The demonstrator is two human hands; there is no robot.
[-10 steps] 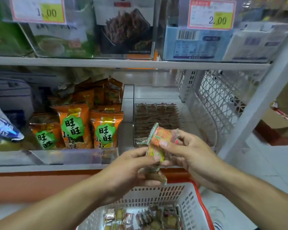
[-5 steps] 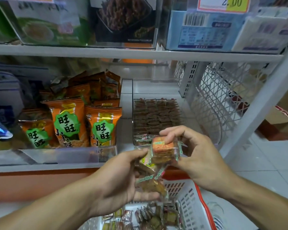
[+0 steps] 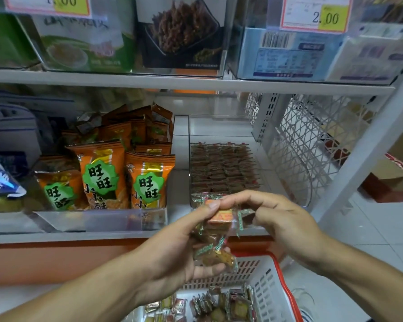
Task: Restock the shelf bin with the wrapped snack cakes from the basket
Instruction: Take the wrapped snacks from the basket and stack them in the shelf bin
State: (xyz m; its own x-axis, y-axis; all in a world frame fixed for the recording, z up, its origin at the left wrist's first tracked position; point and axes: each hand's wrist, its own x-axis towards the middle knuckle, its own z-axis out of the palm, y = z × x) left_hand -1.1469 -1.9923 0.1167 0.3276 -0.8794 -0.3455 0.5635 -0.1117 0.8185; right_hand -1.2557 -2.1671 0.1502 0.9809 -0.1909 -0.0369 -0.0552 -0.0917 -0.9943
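1. Fingers of the left hand (image 3: 172,249) are being curled around a small stack of cakes (image 3: 213,247), with the thumb pressed on the top one.
2. Fingertips of the right hand (image 3: 279,221) are being closed in a pinch on the wrapper of the top cake (image 3: 221,216).
3. Both hands are being held just in front of the bin (image 3: 286,163), above the basket (image 3: 275,282).
4. Rows of brown cakes are being kept in the bin; more wrapped cakes are lying in the basket.
5. Orange bags (image 3: 147,180) are being displayed to the left of the bin.
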